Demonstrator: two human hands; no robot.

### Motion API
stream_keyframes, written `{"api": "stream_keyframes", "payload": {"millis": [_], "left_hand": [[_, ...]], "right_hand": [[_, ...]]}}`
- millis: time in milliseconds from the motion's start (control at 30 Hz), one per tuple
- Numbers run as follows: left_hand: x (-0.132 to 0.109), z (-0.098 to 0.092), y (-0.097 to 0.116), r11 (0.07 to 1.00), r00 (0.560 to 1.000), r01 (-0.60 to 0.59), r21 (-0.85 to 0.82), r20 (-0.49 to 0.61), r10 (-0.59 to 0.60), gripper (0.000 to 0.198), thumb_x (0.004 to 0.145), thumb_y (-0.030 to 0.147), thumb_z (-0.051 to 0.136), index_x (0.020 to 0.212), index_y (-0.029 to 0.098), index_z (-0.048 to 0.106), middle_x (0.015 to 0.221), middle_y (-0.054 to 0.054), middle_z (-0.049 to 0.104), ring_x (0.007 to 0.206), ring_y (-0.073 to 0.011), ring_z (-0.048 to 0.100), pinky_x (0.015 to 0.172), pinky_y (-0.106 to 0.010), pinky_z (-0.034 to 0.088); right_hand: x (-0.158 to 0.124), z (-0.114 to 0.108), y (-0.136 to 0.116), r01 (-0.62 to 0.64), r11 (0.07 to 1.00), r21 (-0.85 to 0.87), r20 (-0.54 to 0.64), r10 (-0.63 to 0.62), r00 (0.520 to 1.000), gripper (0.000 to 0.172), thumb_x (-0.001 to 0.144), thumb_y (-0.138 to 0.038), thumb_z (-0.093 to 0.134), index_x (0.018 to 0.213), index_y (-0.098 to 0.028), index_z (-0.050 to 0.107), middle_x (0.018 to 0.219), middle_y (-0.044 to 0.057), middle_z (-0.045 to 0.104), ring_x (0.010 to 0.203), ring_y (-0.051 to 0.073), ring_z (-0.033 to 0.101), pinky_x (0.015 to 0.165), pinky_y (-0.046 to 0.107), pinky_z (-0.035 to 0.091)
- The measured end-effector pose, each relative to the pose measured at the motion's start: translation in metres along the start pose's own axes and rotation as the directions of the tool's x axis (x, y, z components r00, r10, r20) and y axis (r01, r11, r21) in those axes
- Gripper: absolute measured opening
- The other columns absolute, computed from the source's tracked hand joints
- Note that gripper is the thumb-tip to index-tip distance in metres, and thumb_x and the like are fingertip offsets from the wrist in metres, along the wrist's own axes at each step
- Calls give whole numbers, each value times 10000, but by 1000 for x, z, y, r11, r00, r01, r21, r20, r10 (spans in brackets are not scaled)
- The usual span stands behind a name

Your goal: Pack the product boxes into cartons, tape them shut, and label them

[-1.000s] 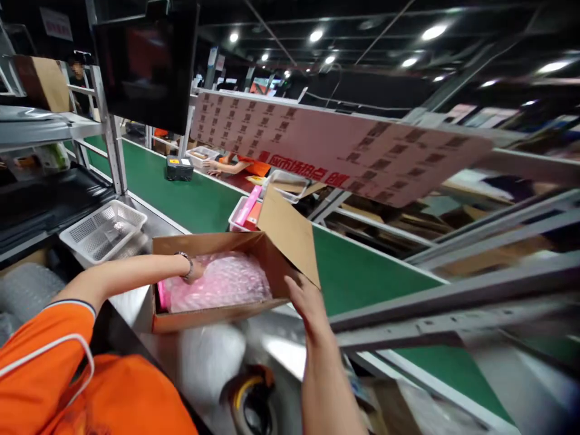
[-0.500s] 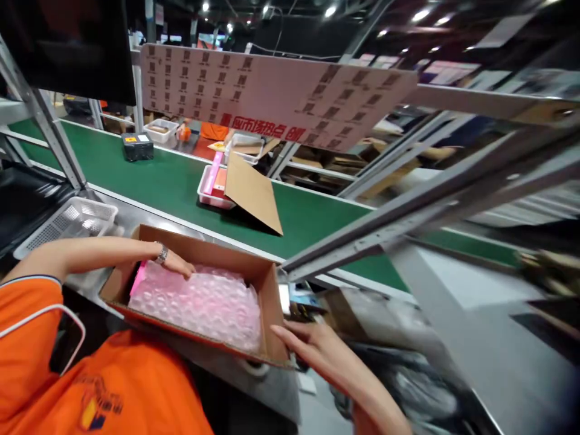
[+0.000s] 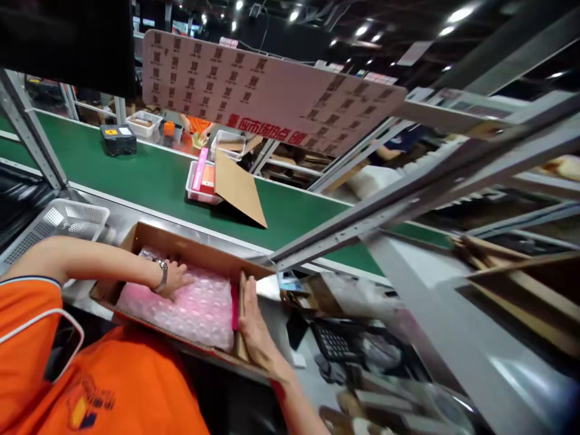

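Note:
A cardboard box [image 3: 212, 252] stands open in front of me, with pink goods in bubble wrap [image 3: 194, 314] filling most of it. My left hand [image 3: 177, 280] reaches in over the near-left side and rests on top of the wrap, fingers spread. At the box's right end, my right hand [image 3: 254, 326] lies flat along the outside of the cardboard wall, its fingers stretched upward. A bright pink strip [image 3: 234, 307] shows between the wrap and that wall. What lies inside the wrap cannot be made out.
Behind the box runs a green conveyor belt [image 3: 158, 181] carrying a white basket [image 3: 193, 187] with a cardboard sheet [image 3: 240, 187] and a black package [image 3: 118, 140]. A white perforated basket [image 3: 67, 219] sits at left. A metal post [image 3: 353, 223] slants at right, above a dark keypad [image 3: 333, 341].
My right hand has moved from the right wall's near corner to lie flat against that wall, which now stands close to the wrap. My left hand's fingers have spread out. The view has shifted.

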State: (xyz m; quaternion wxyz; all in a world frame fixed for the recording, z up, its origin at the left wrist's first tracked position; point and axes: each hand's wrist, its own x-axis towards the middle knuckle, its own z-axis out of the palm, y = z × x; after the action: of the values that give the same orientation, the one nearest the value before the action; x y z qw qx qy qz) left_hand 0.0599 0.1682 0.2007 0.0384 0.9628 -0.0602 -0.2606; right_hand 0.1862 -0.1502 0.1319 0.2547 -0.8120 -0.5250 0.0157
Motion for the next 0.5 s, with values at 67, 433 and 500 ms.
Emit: {"api": "stream_keyframes", "payload": {"millis": [67, 433, 500], "left_hand": [[-6, 8, -9, 1000, 1000, -7, 17, 4, 7, 971, 831, 574, 880, 1695, 414, 465, 1589, -228, 516, 1313, -499, 617, 1048, -636, 529], [17, 15, 14, 999, 1000, 7, -33, -30, -8, 1007, 732, 649, 925, 1644, 477, 534, 1564, -200, 557, 1299, -543, 553, 1084, -780, 377], [8, 4, 10, 997, 998, -23, -75, -60, 18, 957, 756, 691, 884, 1625, 434, 576, 1507, -216, 599, 1272, -529, 574, 1078, -759, 403]], "right_hand": [[2, 10, -13, 85, 996, -15, 99, -83, 992, 954, 1065, -802, 180, 1787, -259, -124, 1888, 119, -59, 1736, 410, -16, 1374, 708, 175], [31, 17, -21, 338, 911, -234, 432, -214, 876, 983, 1067, -639, 533, 1798, -167, 74, 1837, 196, 226, 1698, 411, 257, 1348, 691, 297], [31, 19, -20, 341, 911, -231, 447, -212, 869, 945, 1061, -641, 542, 1789, -157, 183, 1832, 196, 244, 1691, 408, 278, 1350, 692, 292]]}}
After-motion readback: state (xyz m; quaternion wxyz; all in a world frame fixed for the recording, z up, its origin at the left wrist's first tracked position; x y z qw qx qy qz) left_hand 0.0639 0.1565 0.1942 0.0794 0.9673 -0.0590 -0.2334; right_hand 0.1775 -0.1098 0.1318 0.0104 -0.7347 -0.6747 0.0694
